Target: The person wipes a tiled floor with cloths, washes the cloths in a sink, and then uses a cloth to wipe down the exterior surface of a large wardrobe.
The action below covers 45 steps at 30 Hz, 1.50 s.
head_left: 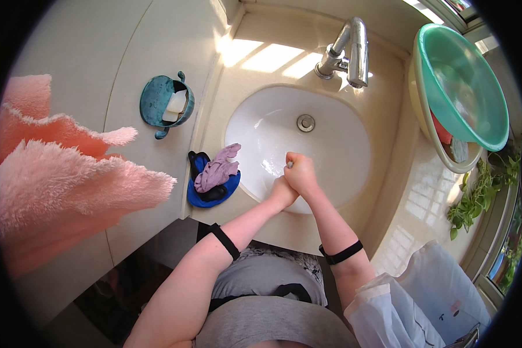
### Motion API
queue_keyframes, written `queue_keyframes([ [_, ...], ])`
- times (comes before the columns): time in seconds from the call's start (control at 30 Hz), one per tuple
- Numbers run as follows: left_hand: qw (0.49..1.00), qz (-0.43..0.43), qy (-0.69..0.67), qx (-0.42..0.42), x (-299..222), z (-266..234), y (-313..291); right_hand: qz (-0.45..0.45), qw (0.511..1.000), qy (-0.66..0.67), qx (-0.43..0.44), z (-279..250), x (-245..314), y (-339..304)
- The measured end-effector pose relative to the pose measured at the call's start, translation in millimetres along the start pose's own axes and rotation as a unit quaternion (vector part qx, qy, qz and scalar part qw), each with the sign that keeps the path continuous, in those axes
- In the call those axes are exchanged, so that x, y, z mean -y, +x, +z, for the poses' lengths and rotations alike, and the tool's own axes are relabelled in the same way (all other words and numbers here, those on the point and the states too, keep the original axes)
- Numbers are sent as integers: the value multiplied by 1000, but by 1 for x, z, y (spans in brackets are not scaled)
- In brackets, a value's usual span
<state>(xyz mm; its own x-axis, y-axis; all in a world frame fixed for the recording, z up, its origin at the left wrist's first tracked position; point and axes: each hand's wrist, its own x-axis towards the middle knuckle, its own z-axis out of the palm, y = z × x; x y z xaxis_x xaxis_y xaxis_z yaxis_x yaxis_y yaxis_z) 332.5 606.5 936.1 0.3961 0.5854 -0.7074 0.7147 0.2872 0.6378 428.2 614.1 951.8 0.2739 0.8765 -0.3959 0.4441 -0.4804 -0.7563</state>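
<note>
Over the near part of the white oval sink, my two hands are closed one against the other. My right hand is a fist on top, and a small greyish bit shows at its thumb side. Below and touching it is my left hand, its fingers curled in and mostly hidden. What they hold is almost wholly covered, so its kind does not show. Left of the hands, on the sink's rim, lies a crumpled mauve cloth on a blue and black fabric piece.
A chrome faucet stands behind the sink. On the left counter are a teal soap dish with white soap and a fluffy pink towel. Right are a green basin, a cream basin, a leafy plant and white fabric.
</note>
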Motion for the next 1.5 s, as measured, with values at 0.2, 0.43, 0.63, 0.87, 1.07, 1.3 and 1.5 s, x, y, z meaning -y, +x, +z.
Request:
queue_keyframes([
  [0.2, 996, 11, 90, -12, 2, 0, 1, 20, 999, -29, -25, 10, -7, 1],
  [0.43, 976, 25, 203, -77, -27, -42, -57, 63, 989, 132, -4, 14, -31, -6],
  [0.63, 839, 246, 341, -345, 3, -107, -101, 105, 953, 284, 19, 4, 2, -30],
  [0.87, 785, 211, 417, -406, 76, -105, -79, 53, 925, 363, -98, 40, 13, -67],
  [1.07, 837, 240, 296, -393, 153, -91, -136, -68, 930, 328, -154, 113, 48, -127],
  [1.3, 887, 97, -291, -344, 322, -93, -225, -115, 927, 356, 8, 256, 67, -218],
  [1.5, 565, 54, -787, -242, 408, -132, -315, -51, 910, 359, 202, 377, 98, -269],
])
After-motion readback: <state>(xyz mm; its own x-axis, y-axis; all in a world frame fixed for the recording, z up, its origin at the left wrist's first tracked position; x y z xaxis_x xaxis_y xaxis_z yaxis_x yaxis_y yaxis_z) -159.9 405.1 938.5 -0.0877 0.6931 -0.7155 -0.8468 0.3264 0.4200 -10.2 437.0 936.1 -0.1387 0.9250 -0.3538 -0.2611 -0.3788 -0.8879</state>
